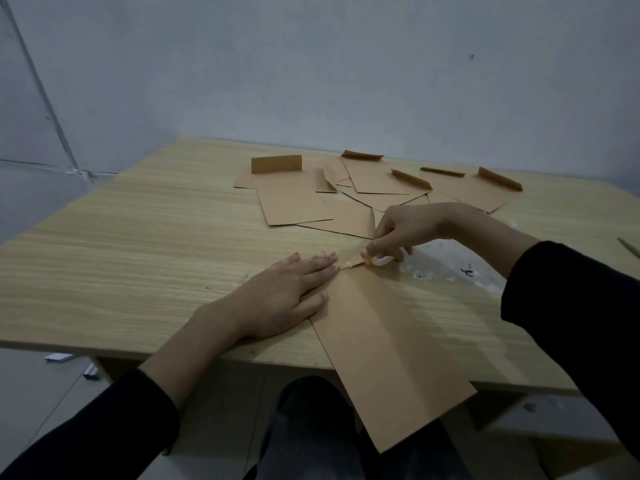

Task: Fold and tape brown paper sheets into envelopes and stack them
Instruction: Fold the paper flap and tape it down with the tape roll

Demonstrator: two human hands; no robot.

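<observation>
A folded brown paper sheet (388, 344) lies lengthwise on the wooden table (138, 258), its near end hanging over the front edge. My left hand (287, 296) presses flat on the sheet's left edge near its far end, fingers straight. My right hand (398, 230) curls its fingers round a small roll of clear tape (381, 260) at the sheet's far end, thumb pressing the tape onto the paper. Several finished brown envelopes (377, 183) lie spread in a loose overlapping pile at the back of the table, flaps standing up.
A grey wall rises right behind the table. White smears and dark specks (450, 268) mark the tabletop to the right of my hands. A thin stick-like object (628, 247) lies at the far right edge. My knees show below the table's front edge.
</observation>
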